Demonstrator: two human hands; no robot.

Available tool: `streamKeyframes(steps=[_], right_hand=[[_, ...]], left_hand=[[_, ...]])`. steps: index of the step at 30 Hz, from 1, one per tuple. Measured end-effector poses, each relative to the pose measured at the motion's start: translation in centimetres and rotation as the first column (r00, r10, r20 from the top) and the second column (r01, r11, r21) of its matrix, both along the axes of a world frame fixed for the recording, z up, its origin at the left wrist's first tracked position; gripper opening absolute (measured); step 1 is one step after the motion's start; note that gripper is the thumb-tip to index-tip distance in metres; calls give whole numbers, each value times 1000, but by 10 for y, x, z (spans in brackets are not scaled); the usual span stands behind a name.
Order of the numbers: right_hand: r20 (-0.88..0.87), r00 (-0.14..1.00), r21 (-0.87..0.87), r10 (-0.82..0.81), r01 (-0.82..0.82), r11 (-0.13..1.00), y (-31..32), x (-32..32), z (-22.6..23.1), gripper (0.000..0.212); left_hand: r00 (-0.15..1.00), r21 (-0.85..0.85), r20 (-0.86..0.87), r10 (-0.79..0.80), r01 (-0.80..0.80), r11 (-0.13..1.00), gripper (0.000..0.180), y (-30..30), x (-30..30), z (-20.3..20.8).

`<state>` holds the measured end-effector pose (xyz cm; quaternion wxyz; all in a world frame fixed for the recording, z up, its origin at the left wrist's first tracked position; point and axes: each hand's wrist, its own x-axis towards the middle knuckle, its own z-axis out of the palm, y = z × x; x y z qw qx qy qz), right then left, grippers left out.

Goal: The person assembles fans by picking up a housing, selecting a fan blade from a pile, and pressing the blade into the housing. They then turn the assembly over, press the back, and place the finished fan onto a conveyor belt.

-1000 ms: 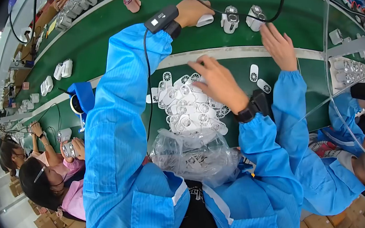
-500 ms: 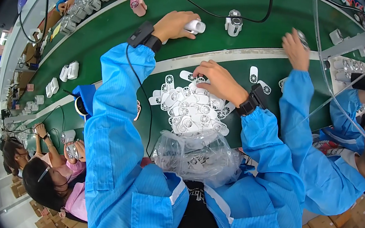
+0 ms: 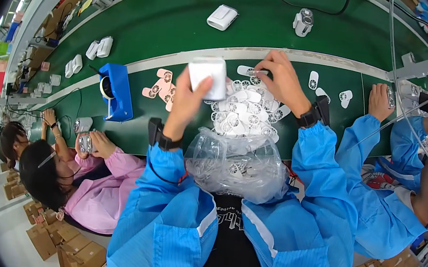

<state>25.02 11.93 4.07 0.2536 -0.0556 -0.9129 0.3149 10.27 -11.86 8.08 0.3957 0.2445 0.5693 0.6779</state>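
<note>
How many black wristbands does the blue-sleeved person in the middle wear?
2: one black wristband on the left wrist, below the left hand holding a white case; another wristband on the right wrist. Sleeves might hide more.

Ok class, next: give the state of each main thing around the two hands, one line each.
White housing: raised, held in the grip of the left hand.
Heap of white pieces: loose, overlapping.
Right hand: fingers bent at the heap's far edge; hold unclear.
Plastic bag: crumpled, pieces showing through.
Pink pieces: loose, lying flat.
Blue holder: roll fitted.
Grey device: standing.
</note>
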Motion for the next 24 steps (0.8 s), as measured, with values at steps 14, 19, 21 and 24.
streamKeyframes(steps=[14, 19, 21, 24], right_hand=[[-113, 978, -301, 177, -203, 932, -88, 65, 89, 29], [-77, 986, -137, 146, -156, 978, -103, 77, 97, 42], [46, 993, -122, 108, -102, 987, -108, 85, 95, 47], [49, 991, -140, 127, -119, 983, -110, 88, 104, 50]], left_hand=[[925, -5, -362, -113, 119, 993, 61, -36, 76, 7], [897, -46, -438, -64, 48, 998, 65, -34, 82, 14], [876, -55, -481, -44, 20, 998, 65, -34, 83, 13], [824, -68, -566, -16, -27, 997, 66, -33, 84, 12]])
